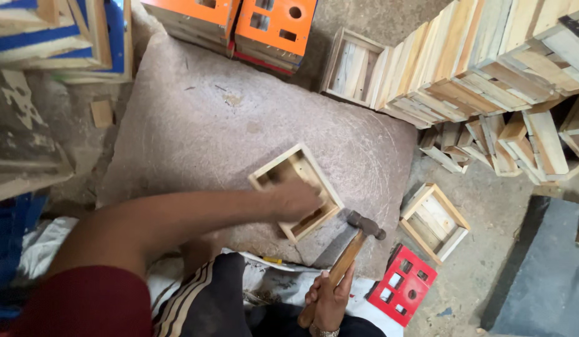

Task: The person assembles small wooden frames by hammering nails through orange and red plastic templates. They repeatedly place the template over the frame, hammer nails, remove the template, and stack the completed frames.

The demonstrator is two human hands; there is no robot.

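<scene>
A small wooden box frame is steadied and a hammer is held beside it on a stone slab.

The left hand is laid flat, fingers spread, on the open wooden box frame near the stone slab's lower right edge. Just right, a hammer is gripped at the handle by the closed right hand, its head beside the frame. Farther right, a red panel and another frame are seen on the floor.

One head-worn camera looks steeply down from above the person's shoulders; it faces forward over a flat stone slab on the floor; near enough that the forearms fill the lower frame; no second view.
</scene>
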